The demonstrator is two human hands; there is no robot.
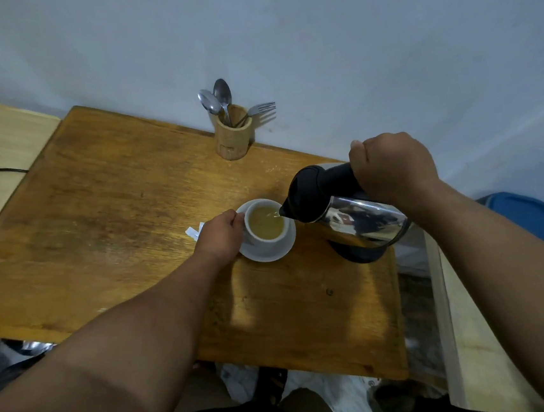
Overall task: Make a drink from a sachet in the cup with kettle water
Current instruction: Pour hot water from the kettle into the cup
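Observation:
A white cup [269,239] stands on a white saucer [277,253] near the middle of the wooden table [104,205]. Yellowish liquid fills much of the cup. My left hand [220,235] grips the cup at its left side. My right hand [391,169] is closed around the black handle of a steel kettle [361,218], which is tilted left with its black spout over the cup's right rim. A thin stream runs from the spout into the cup. A white sachet [194,230] lies on the table just left of my left hand, partly hidden by it.
A wooden holder [234,136] with two spoons and a fork stands at the table's back edge by the wall. The kettle's black base [361,253] sits near the table's right edge. A black cable [1,170] lies on the lighter surface at left. Something blue [537,216] shows at right.

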